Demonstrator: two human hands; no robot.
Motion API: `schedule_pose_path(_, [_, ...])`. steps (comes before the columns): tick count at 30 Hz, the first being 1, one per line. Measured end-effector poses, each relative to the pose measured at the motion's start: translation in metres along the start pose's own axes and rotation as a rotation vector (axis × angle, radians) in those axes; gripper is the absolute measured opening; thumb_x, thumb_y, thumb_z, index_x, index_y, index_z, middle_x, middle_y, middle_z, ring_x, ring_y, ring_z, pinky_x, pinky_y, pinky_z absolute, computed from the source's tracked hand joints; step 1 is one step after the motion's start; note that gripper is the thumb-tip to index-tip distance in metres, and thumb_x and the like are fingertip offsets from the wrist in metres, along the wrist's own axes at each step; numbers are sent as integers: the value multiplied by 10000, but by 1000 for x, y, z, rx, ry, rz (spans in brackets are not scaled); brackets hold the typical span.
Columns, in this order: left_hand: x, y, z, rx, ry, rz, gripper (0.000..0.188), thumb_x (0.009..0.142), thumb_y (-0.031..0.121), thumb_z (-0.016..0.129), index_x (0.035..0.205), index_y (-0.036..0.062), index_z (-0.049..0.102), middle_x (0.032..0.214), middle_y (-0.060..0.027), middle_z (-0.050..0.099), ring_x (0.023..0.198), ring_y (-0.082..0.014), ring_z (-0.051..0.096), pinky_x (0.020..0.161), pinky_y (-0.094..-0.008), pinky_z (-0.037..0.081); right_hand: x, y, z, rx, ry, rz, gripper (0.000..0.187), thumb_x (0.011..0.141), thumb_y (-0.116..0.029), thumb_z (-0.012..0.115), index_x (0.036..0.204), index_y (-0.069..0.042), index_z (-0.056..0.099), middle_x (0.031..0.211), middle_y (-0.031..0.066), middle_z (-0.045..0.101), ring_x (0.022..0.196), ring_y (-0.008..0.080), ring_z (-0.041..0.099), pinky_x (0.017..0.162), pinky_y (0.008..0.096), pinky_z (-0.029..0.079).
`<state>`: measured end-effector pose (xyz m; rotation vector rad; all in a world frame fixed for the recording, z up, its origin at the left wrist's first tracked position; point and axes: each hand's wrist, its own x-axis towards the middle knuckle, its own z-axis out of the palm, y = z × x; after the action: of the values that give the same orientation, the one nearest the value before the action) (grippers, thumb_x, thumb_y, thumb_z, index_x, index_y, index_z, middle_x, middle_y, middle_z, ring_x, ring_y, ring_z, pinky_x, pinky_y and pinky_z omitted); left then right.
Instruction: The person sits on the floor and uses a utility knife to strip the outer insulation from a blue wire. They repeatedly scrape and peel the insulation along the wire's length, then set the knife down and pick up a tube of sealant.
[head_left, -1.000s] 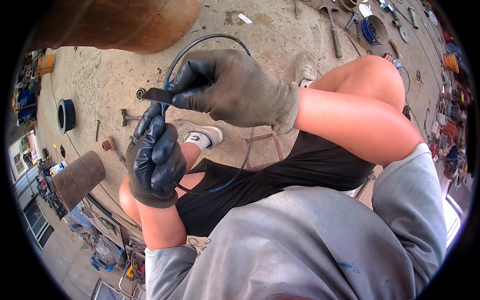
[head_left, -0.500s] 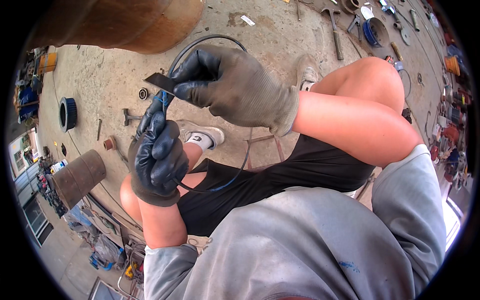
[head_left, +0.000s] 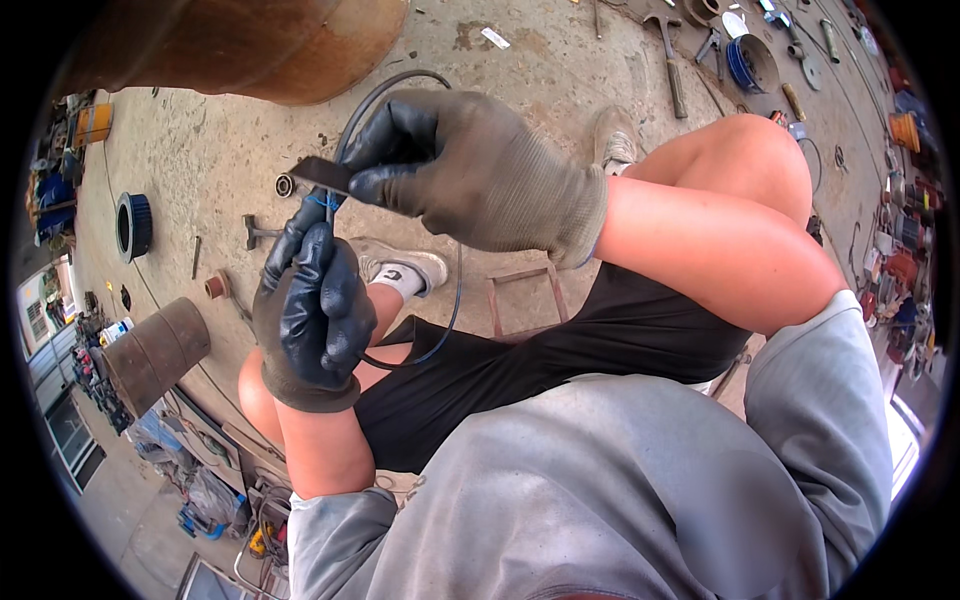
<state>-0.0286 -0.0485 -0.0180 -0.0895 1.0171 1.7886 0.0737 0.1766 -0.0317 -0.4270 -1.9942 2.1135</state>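
My right hand, in a grey glove with dark coated fingers, is closed on a short dark flat blade with a slanted end. My left hand, gloved alike, grips a thin black cable below the blade. Its forefinger lies stretched along the cable's upper part. Just under the blade, blue shavings or strands stick out from the cable. The cable loops up behind my right hand and hangs down in a curve over my lap to my left hand. Where the blade meets the cable is partly hidden by fingers.
A large rusty drum stands at the upper left. On the concrete floor lie a hammer, a bearing, a black ring-shaped part and a rusty cylinder. Another hammer and a blue-rimmed spool lie upper right.
The blade has tilted and moved slightly down and right. My right hand has shifted slightly right. The cable's hanging loop has swung left and narrowed. My left hand still grips the cable.
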Motion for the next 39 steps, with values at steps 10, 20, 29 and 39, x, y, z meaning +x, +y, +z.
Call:
schedule_pose_path(10, [3,6,21,115,-54,9,425,1144,116,476,1517,-82,515,681,-9,500,391,-76,324,367,-246,314,15,6,-14,266,17,91,233,1006,-220,764,1072,3,766,935,47,755,846,118,678,774,296,557])
schedule_pose_path(20, [11,-5,39,309,177,-34,500,1155,419,495,1300,-33,651,683,-23,535,485,-142,505,426,-288,401,35,-20,-16,714,-31,70,209,1055,-156,682,1126,32,740,991,102,774,882,147,697,853,307,573])
schedule_pose_path(29, [34,-14,43,1016,383,584,217,1062,218,707,1181,38,724,1138,-127,756,916,-193,741,761,-315,566,27,-35,-7,327,129,-35,203,1028,-158,735,1108,28,747,938,54,773,868,109,687,822,293,560])
schedule_pose_path(39, [40,17,23,1733,461,684,458,995,294,770,1387,77,675,1540,-247,567,1491,-396,487,1236,-484,375,27,-51,-29,299,237,-165,216,1044,-143,714,1163,37,715,1008,73,779,911,122,702,846,284,565])
